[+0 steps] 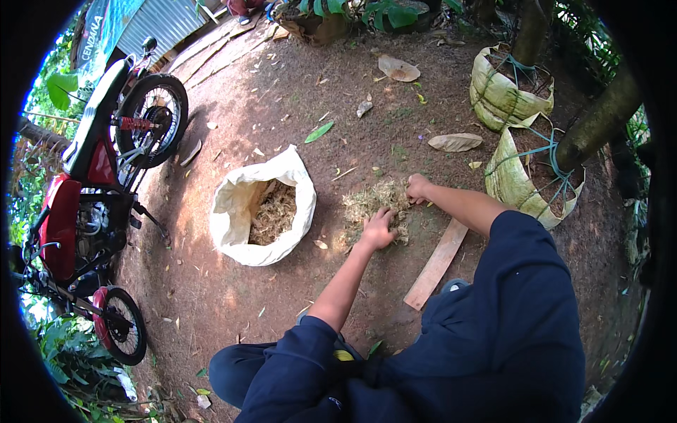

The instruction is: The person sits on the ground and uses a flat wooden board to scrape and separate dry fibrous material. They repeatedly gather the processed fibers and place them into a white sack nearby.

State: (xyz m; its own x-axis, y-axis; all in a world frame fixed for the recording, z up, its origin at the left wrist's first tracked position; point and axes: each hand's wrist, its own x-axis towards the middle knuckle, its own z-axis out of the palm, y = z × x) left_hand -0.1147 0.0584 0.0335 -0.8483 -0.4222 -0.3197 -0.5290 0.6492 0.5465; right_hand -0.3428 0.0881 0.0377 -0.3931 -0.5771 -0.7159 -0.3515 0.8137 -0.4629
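On the bare soil before me lies a small heap of dry, shredded plant fibre (376, 200). My left hand (377, 229) rests on its near side, fingers spread over the strands. At the heap's right edge is my right hand (418, 189), its fingers curled down against the fibre; whether it grips any strands is hidden. To the left of the heap stands a white woven sack (237, 211) with its mouth rolled wide, partly filled with similar brown fibre (275, 214). A flat wooden board (438, 264) lies on the ground below my right forearm.
A red motorcycle (58, 227) stands along the left. At the right, two soil-filled woven sacks (510, 103) are tied with cord around tree trunks (600, 124). Large dry leaves (455, 141) and a green leaf (319, 132) lie scattered. Part of another person (244, 8) shows at the top.
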